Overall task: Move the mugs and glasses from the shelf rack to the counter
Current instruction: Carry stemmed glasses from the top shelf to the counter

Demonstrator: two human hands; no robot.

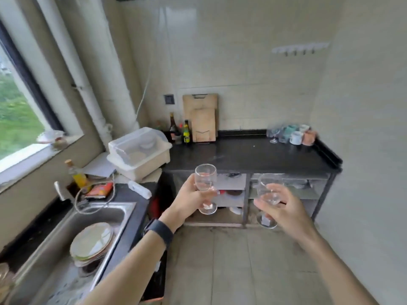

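My left hand (191,198) grips a clear stemmed glass (206,176) upright by its bowl and stem. In my right hand (284,209) is a second clear stemmed glass (267,191), tilted slightly, fingers wrapped around its bowl. Both glasses hang in the air in front of the black counter (242,155), below its front edge. At the counter's far right corner stands a cluster of mugs and glasses (293,134), among them a white mug, a pinkish mug and a stemmed glass.
A lidded plastic dish box (141,150) sits at the counter's left end. Cutting boards (201,119) and bottles (179,130) lean at the back wall. Open shelves (286,190) lie under the counter. A steel sink (88,238) with stacked plates is at the left.
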